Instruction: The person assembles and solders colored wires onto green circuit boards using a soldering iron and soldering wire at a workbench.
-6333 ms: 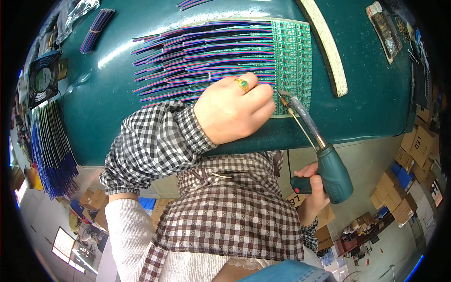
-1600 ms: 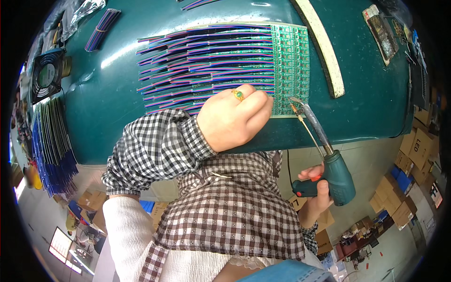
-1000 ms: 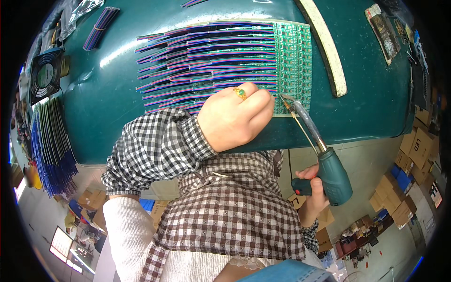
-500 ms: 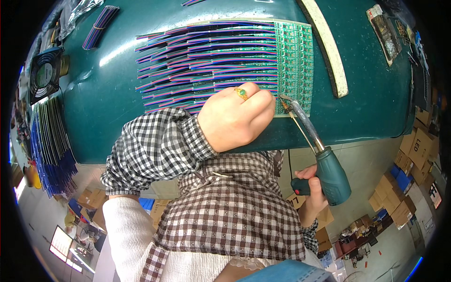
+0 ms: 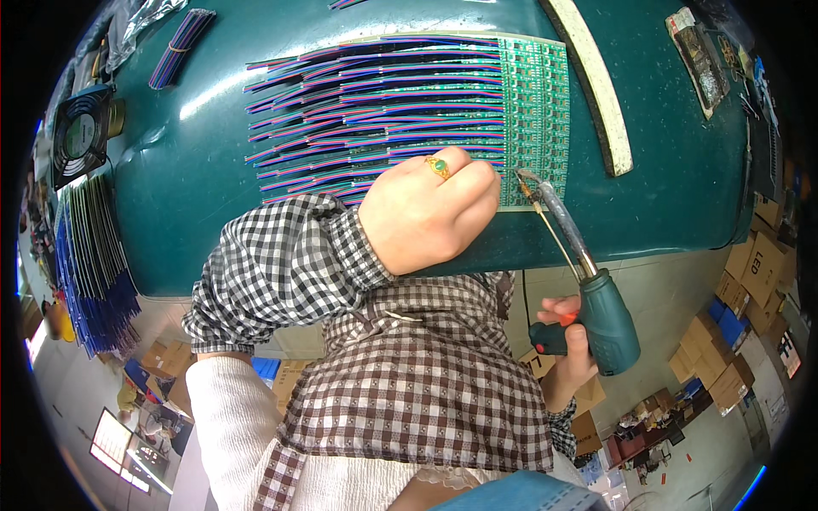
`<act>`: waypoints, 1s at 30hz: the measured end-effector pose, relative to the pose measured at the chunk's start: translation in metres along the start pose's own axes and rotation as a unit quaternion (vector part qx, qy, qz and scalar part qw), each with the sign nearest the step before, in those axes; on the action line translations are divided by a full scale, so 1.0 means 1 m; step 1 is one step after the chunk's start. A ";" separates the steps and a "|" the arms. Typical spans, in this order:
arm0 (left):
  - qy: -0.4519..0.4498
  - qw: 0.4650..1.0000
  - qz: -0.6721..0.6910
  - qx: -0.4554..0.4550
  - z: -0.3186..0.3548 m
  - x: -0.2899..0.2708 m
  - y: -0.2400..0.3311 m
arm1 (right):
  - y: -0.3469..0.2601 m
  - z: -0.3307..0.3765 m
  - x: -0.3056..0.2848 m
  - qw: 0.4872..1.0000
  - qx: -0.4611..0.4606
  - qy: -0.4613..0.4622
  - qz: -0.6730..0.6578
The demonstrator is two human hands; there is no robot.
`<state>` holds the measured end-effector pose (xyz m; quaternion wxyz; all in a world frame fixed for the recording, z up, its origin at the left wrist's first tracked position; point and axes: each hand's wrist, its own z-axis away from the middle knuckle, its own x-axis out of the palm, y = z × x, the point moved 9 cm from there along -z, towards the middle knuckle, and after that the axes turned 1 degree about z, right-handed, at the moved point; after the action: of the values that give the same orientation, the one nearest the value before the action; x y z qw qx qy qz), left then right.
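My left hand (image 5: 434,204), with a gold ring bearing a green stone, is closed over the lower wire rows at the left edge of a green circuit board panel (image 5: 537,102). Its fingertips are hidden underneath. Ribbons of coloured wires (image 5: 375,106) in pink, blue and black lie in rows, reaching left from the panel. In my right hand (image 5: 573,341) is a dark green soldering gun (image 5: 609,328) with a red button. Its bent metal barrel and a thin feed tube reach up to the lower part of the panel, the tip just right of my left fingers.
A pale curved strip (image 5: 594,85) lies right of the panel on the green tabletop (image 5: 196,221). Bundled wires (image 5: 181,48) lie far left, above a black fan (image 5: 81,136). More wires (image 5: 94,264) hang over the left edge. Cardboard boxes (image 5: 758,264) stand on the floor at right.
The soldering gun has shifted slightly right, its tip moving a little away from my left fingers. A finger of my right hand has lifted somewhat off the grip. My left hand stays in place.
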<state>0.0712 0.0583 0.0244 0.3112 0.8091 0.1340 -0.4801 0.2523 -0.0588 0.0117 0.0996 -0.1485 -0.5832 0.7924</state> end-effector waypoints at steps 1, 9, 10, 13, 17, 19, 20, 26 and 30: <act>0.001 1.000 0.003 -0.001 0.000 0.000 0.000 | 0.001 0.001 0.000 1.000 0.003 0.000 -0.003; -0.004 1.000 0.010 -0.007 -0.001 0.000 -0.002 | 0.001 0.000 -0.003 0.999 -0.022 -0.030 -0.002; -0.006 1.000 0.012 -0.005 -0.001 0.000 -0.002 | 0.001 0.000 -0.002 0.999 -0.024 -0.038 -0.001; -0.006 1.000 0.020 -0.009 -0.001 0.000 -0.002 | 0.005 0.001 -0.003 0.999 -0.013 -0.038 -0.009; -0.008 1.000 0.025 -0.010 0.000 0.001 -0.003 | 0.006 0.001 -0.002 0.999 -0.012 -0.043 -0.009; -0.008 1.000 0.021 -0.010 0.000 0.001 -0.003 | 0.006 0.001 -0.003 0.999 -0.005 -0.032 -0.011; -0.008 1.000 0.021 -0.010 0.000 0.001 -0.002 | 0.006 0.002 -0.002 0.999 -0.004 -0.032 -0.011; -0.012 1.000 0.012 -0.010 -0.001 0.001 -0.002 | 0.007 0.002 -0.002 1.000 0.003 -0.023 -0.010; -0.010 1.000 0.013 -0.007 0.000 0.001 -0.002 | 0.002 0.002 -0.003 0.999 -0.025 -0.028 -0.021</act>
<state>0.0711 0.0598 0.0229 0.3244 0.8036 0.1240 -0.4833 0.2545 -0.0618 0.0106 0.0964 -0.1159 -0.6083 0.7793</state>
